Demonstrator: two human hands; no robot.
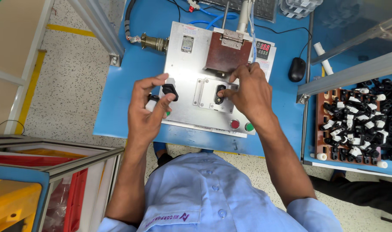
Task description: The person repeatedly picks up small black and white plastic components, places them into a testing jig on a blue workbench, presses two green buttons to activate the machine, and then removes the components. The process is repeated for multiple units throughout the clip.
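Small black plastic part [170,91], pinched in left hand [149,109] fingertips; a second black part [220,94] seated upright under right hand [247,92] fingertips.

We are looking through a single camera, worn on the head and facing almost straight down, so no second view is sharing the scene. It is sitting close enough that our own shirt front is filling the bottom edge, and both forearms are running up from there to the middle of the frame. The blue surface [131,81] is lying square beneath us, its far edge reaching the top of the picture. We are catching speckled floor [71,81] at the left and a tray of black and white parts [359,124] at the right border.
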